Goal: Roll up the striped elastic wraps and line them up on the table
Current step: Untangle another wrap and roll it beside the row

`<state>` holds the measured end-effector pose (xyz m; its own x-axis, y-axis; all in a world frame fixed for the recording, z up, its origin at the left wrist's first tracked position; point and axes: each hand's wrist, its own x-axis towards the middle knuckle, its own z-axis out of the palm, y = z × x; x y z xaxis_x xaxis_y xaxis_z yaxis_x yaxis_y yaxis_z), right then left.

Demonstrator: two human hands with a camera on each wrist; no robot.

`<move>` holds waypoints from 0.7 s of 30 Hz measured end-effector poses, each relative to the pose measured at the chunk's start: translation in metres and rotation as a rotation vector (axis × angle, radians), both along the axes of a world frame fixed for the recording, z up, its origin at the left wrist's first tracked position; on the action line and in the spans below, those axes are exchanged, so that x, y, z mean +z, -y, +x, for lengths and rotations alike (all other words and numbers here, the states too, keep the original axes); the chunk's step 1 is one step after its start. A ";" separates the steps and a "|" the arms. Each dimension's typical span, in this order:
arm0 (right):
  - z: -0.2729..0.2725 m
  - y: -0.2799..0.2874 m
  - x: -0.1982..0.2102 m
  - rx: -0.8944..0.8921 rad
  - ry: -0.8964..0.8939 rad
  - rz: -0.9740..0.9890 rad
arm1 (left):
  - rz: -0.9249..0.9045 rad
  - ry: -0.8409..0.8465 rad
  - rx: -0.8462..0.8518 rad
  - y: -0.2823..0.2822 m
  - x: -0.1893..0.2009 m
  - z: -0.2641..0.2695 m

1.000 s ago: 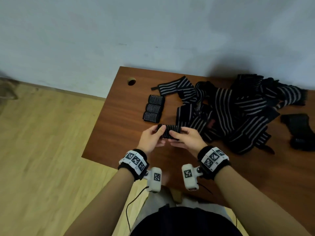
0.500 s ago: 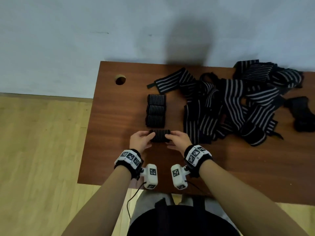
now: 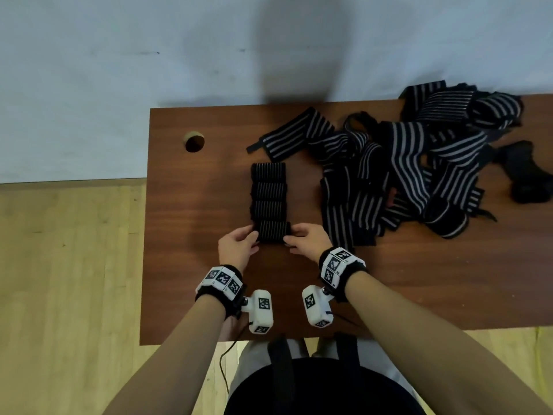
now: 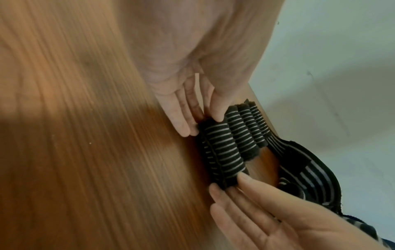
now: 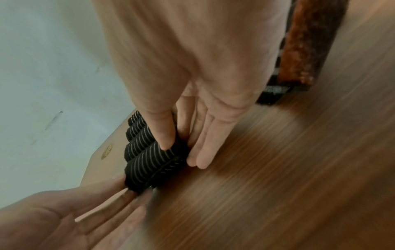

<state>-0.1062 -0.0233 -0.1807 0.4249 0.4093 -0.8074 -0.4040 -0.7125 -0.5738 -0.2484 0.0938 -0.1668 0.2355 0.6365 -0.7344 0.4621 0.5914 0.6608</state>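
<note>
You hold the newest rolled striped wrap (image 3: 273, 232) by its two ends, your left hand (image 3: 238, 246) at one end and your right hand (image 3: 308, 238) at the other, each with thumb on top and fingers (image 4: 181, 116) nearly straight against the end face. That end-on pinch looks chosen to stop the coil from springing open while you square it up. The roll lies on the brown table (image 3: 191, 265), its outer seam turned toward you in both wrist views, and it sits just beyond your fingertips against the row of three finished rolls (image 3: 268, 191), touching the nearest of them. Setting it snug there seems meant to let its neighbour brace it and keep the line straight. To the outside of your right hand, well apart from the roll, sprawls the pile of unrolled striped wraps (image 3: 413, 166), most of the job by the look of it. A plain black piece (image 3: 526, 178) lies past that pile. Beyond your left hand a cable hole (image 3: 194, 141) marks the table's far corner. Letting go with both hands at once is probably the safest release; whether the loose end is fastened cannot be told.
</note>
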 end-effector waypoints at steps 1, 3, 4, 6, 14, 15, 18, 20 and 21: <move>0.000 0.000 0.001 0.030 0.003 0.011 | -0.004 -0.013 -0.009 -0.001 0.000 -0.001; 0.001 0.000 0.006 0.094 0.020 0.029 | 0.022 -0.072 -0.042 -0.003 0.000 -0.004; 0.002 0.002 0.011 0.123 0.033 0.035 | 0.074 -0.123 -0.056 -0.002 0.001 -0.005; 0.006 0.010 0.021 0.182 0.101 0.045 | 0.254 -0.236 -0.034 0.003 0.011 0.001; 0.087 0.070 0.081 -0.031 0.211 0.274 | 0.590 0.099 -0.304 0.051 0.073 0.139; 0.103 0.079 0.085 -0.050 0.237 0.281 | 0.574 0.148 -0.366 0.061 0.077 0.159; 0.149 0.114 0.090 -0.093 0.295 0.284 | 0.523 0.209 -0.448 0.090 0.084 0.211; 0.178 0.144 0.089 -0.099 0.327 0.273 | 0.490 0.211 -0.439 0.112 0.085 0.239; 0.193 0.162 0.088 -0.097 0.345 0.266 | 0.470 0.208 -0.426 0.124 0.084 0.253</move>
